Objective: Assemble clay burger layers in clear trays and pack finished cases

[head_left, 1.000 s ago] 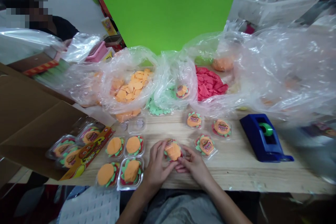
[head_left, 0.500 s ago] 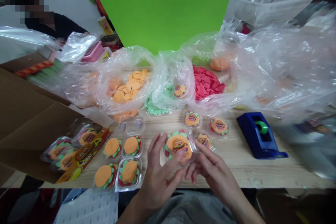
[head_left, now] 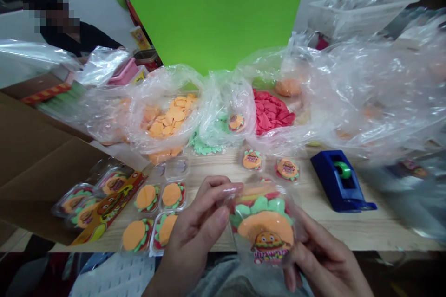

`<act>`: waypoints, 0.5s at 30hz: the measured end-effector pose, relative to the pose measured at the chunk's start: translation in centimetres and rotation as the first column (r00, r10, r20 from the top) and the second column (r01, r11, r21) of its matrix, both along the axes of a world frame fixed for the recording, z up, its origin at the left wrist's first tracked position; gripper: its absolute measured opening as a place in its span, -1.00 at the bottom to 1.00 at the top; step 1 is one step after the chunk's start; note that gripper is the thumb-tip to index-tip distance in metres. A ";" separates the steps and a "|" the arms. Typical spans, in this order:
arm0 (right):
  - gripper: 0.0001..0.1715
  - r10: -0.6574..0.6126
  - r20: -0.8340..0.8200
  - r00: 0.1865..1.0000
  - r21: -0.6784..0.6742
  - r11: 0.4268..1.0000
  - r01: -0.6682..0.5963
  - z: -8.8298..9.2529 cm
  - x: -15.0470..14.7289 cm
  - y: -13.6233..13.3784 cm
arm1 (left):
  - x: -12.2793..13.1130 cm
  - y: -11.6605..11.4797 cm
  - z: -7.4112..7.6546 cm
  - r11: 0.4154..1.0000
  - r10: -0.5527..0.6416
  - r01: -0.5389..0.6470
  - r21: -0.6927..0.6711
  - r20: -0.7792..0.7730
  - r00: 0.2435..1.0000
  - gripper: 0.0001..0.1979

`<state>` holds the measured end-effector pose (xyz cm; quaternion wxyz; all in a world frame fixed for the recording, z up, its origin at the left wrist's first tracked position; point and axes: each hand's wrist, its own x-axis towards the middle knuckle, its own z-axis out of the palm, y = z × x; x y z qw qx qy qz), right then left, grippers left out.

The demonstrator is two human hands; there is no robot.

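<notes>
Between my two hands, above the front of the table, is a clear plastic box with a toy burger inside: orange bun, green lettuce-like layer, red and yellow layers. A burger cartoon sticker shows on it. My left hand pinches the box's upper left edge between thumb and fingers. My right hand grips its right side, with some fingers hidden behind it. Left of my left hand stand several open clear boxes with burgers, such as an orange-topped burger. Beyond the held box are stickered boxes, including one boxed burger.
A blue tape dispenser stands on the right. A cardboard display box at left holds several boxed burgers. Along the back, plastic bags hold orange pieces, green pieces and red pieces. A person is at far left.
The box has been lifted off the table toward me and tilted, so its burger's layered side now shows. My right hand has moved onto its right side; my left hand now pinches its upper left edge.
</notes>
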<state>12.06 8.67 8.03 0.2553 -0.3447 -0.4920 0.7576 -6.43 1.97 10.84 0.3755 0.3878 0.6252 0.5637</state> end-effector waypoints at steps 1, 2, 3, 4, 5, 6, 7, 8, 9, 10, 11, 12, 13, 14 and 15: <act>-0.47 0.001 0.022 1.000 0.019 1.000 -0.002 0.0 0.2 0.0 | -0.1 0.0 -0.2 1.000 0.027 -0.027 -0.003 -0.001 1.000 -0.71; -0.49 -0.001 0.035 0.999 0.035 0.999 0.000 0.0 0.3 0.0 | -0.1 0.1 -0.4 0.999 0.046 -0.046 -0.006 -0.005 0.999 -0.73; -0.50 -0.005 0.039 0.999 0.047 0.999 0.003 0.0 0.4 -0.1 | -0.1 0.1 -0.6 0.999 0.044 -0.045 -0.012 -0.008 0.999 -0.74; -0.52 -0.015 0.039 0.999 0.059 0.998 0.013 0.0 0.5 -0.1 | -0.2 0.2 -0.8 1.000 0.026 -0.026 -0.017 -0.006 1.000 -0.76; -0.54 -0.026 0.035 0.999 0.072 0.997 0.023 -0.1 0.5 -0.2 | -0.2 0.4 -1.0 1.000 -0.001 0.001 -0.013 0.005 1.000 -0.77; -0.56 -0.041 0.029 0.999 0.087 0.995 0.039 -0.2 0.5 -0.2 | -0.1 0.5 -1.2 1.000 -0.028 0.028 0.000 0.024 0.999 -0.79; -0.58 -0.055 0.023 0.998 0.104 0.993 0.052 -0.2 0.5 -0.2 | 0.0 0.6 -1.4 0.999 -0.045 0.044 0.021 0.049 0.998 -0.81; -0.60 -0.063 0.017 0.998 0.124 0.990 0.061 -0.3 0.4 -0.2 | 0.1 0.7 -1.7 0.998 -0.047 0.044 0.045 0.074 0.996 -0.82; -0.62 -0.069 0.008 0.998 0.152 0.986 0.067 -0.5 0.3 -0.2 | 0.2 0.7 -2.0 0.998 -0.034 0.028 0.064 0.101 0.994 -0.84; -0.64 -0.076 -0.003 0.997 0.181 0.981 0.075 -0.6 0.2 -0.2 | 0.4 0.8 -2.4 0.997 -0.016 0.006 0.076 0.126 0.992 -0.85; -0.65 -0.081 -0.014 0.997 0.208 0.975 0.082 -0.7 0.1 -0.1 | 0.6 0.8 -2.8 0.997 0.002 -0.013 0.076 0.152 0.988 -0.85; -0.66 -0.089 -0.021 0.996 0.231 0.969 0.091 -0.9 0.0 -0.1 | 0.8 0.8 -3.3 0.997 0.014 -0.027 0.070 0.178 0.984 -0.86; -0.66 -0.095 -0.021 0.995 0.249 0.964 0.097 -1.1 -0.1 -0.1 | 0.9 0.8 -3.7 0.998 0.020 -0.033 0.058 0.205 0.979 -0.86; -0.65 -0.095 -0.010 0.995 0.259 0.961 0.094 -1.4 -0.1 -0.2 | 1.0 0.8 -4.2 0.999 0.020 -0.030 0.040 0.232 0.973 -0.86; -0.64 -0.090 0.010 0.996 0.262 0.961 0.084 -1.7 -0.1 -0.2 | 1.0 0.8 -4.6 1.000 0.019 -0.024 0.019 0.256 0.966 -0.85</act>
